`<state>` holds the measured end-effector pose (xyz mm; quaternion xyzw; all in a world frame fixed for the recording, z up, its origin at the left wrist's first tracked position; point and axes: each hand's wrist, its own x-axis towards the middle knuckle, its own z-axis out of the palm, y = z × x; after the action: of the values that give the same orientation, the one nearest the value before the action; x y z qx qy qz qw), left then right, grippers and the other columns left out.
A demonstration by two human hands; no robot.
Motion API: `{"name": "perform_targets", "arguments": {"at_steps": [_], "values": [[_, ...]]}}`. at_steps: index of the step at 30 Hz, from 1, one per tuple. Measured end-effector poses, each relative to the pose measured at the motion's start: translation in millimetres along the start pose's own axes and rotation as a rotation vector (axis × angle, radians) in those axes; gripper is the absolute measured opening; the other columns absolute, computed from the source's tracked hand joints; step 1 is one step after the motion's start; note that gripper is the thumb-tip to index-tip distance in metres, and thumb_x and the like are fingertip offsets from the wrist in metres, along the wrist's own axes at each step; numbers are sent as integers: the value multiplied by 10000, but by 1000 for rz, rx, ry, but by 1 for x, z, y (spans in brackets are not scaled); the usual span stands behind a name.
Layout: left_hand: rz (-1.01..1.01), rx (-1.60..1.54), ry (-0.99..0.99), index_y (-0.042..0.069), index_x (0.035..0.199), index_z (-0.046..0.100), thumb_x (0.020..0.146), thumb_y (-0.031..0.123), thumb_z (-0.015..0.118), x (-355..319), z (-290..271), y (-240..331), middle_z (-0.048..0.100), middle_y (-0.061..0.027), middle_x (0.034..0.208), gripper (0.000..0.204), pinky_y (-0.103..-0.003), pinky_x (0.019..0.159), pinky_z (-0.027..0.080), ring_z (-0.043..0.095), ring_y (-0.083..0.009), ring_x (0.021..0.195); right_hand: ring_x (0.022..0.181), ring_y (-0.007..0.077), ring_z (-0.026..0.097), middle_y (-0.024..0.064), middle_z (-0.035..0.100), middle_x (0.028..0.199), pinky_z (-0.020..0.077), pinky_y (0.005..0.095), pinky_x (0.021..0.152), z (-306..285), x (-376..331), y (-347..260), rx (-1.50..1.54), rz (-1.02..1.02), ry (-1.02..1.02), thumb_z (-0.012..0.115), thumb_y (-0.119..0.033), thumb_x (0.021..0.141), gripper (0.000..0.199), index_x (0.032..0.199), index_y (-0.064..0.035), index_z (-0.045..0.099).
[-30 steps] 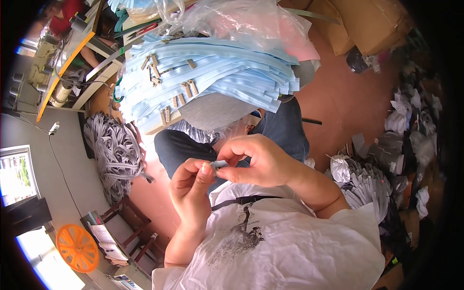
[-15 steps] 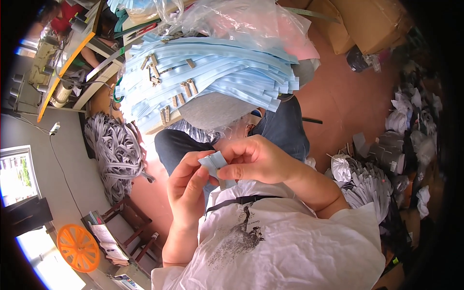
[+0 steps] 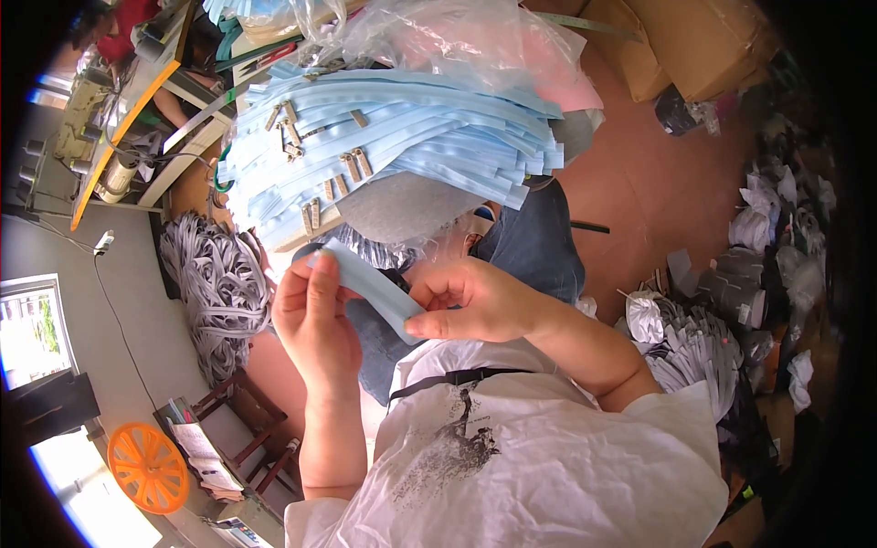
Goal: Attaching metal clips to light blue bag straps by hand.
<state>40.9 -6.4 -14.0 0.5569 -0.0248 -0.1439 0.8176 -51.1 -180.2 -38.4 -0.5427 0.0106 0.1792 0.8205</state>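
Stretched between my two hands is a light blue zipper strip (image 3: pixel 375 286), slanting down to the right in front of my lap. My left hand (image 3: pixel 317 315) pinches its upper left end, thumb on top. At the lower right end, my right hand (image 3: pixel 470 300) grips it between thumb and curled fingers. Just beyond my hands, a thick pile of similar light blue zipper strips (image 3: pixel 411 128) lies fanned on a work surface. Several small tan-and-metal pieces (image 3: pixel 356 166) rest on that pile, too small to identify surely.
Clear plastic bags (image 3: pixel 429 41) lie behind the pile. Grey strips are heaped on the floor at left (image 3: pixel 215 292) and right (image 3: pixel 699 352). Cardboard boxes (image 3: pixel 694 46) stand far right. At far left, a person's arm (image 3: pixel 169 108) shows beside an orange-edged sewing table (image 3: pixel 137 137).
My left hand has moved left and up, away from the right hand. The zipper strip, earlier bunched between my fingers, now spans the gap. My right hand has barely moved.
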Motion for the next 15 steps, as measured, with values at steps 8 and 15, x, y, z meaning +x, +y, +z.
{"name": "perform_targets", "arguments": {"at_steps": [8, 15], "values": [[22, 28, 92, 61, 863, 623, 973, 141, 649, 34, -11, 0, 621, 14, 735, 139, -192, 535, 381, 519, -43, 596, 691, 30, 529, -40, 621, 766, 411, 210, 596, -9, 5, 8, 23, 92, -21, 744, -323, 901, 315, 899, -16, 673], [41, -25, 170, 73, 882, 630, 969, 167, 659, 50, -23, 6, 634, 17, 737, 132, -184, 527, 408, 547, -43, 583, 672, 20, 513, -49, 617, 762, 397, 200, 583, -6, 2, 11, 76, 57, -4, 738, -318, 906, 300, 886, -25, 677]]}}
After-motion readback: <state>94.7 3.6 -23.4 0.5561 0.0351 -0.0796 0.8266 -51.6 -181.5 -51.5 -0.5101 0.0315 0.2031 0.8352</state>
